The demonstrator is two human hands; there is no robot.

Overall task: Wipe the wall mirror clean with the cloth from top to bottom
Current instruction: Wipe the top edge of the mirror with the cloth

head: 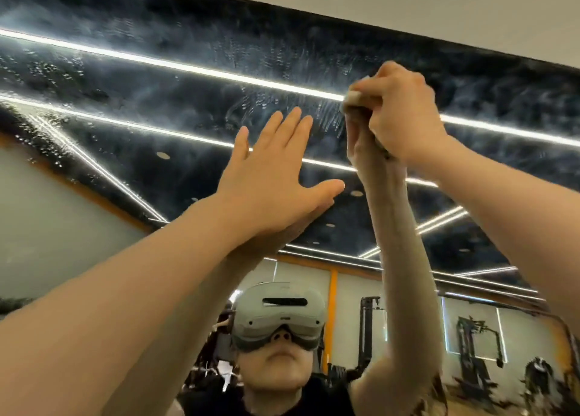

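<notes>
The right hand grips the cloth against the mirror; the left hand rests flat, fingers spread; strokes should overlap downward from the hand.

wall above: a plain pale wall fills the top right corner, unmarked.
ceiling: dark, seen only as a reflection; it looks near black and mottled.
light: long thin white light strips cross the dark ceiling in straight lines, some meeting at angles; small round recessed lamps sit between them.
side walls: pale grey-green panels edged by an orange band along the top and down one corner.
furniture: black gym machines stand along the far wall at lower right; another dark upright frame stands nearer the middle.
floor: a pale strip shows at lower right, blurred.
</notes>
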